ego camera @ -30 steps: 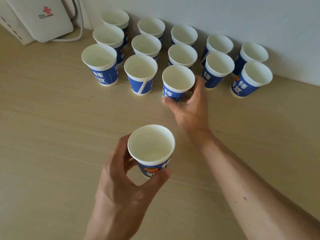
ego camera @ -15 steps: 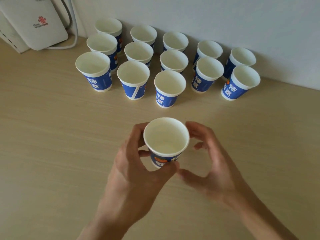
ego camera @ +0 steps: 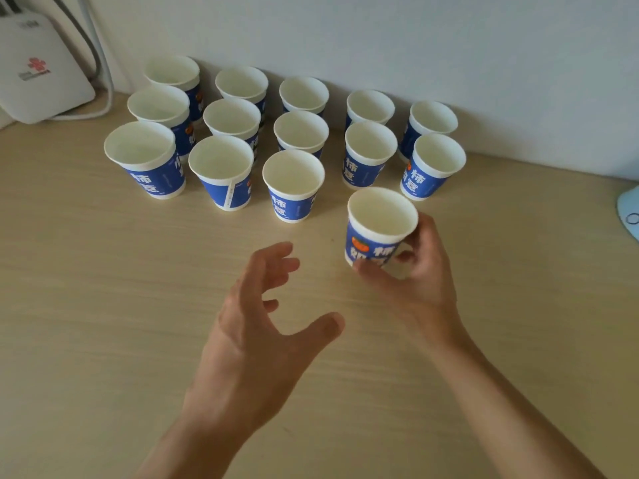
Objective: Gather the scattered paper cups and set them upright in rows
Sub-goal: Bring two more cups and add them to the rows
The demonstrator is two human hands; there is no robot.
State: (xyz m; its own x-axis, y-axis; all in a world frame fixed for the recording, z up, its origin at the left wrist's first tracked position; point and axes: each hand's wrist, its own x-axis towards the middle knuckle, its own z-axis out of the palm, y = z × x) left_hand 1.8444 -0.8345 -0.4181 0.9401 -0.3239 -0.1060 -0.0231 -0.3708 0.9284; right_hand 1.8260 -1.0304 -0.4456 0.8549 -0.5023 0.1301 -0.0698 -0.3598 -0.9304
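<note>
- Right hand (ego camera: 422, 281): thumb and curled fingers pinch the lower wall of a blue-and-white paper cup (ego camera: 378, 233). The thumb lies on the near side by the base and the fingers wrap round the right side.
- The paper cup is mouth up and about upright, with an orange fruit print and white characters facing the camera. Its base is hidden behind the thumb, so I cannot tell whether it touches the wooden table (ego camera: 86, 305).
- It sits to the right of the front row (ego camera: 221, 157) with a gap between. It is just in front of the fourth cup of the middle row (ego camera: 301, 129).
- Left hand (ego camera: 262, 323): holds nothing. The fingers are spread and loosely bent, the thumb is out to the right, and the palm is down over bare table. It is left of the paper cup, nearer the camera, and apart from it.
- Thirteen cups stand upright, mouths up, near the wall (ego camera: 449, 46). The back row (ego camera: 304, 95) has five, the middle row five, the front row three.
- A white box with a red logo (ego camera: 38, 74) is at upper left, with grey cables (ego camera: 103, 63) beside it.
- A pale blue object (ego camera: 631, 216) is cut off at the right edge and cannot be identified.
</note>
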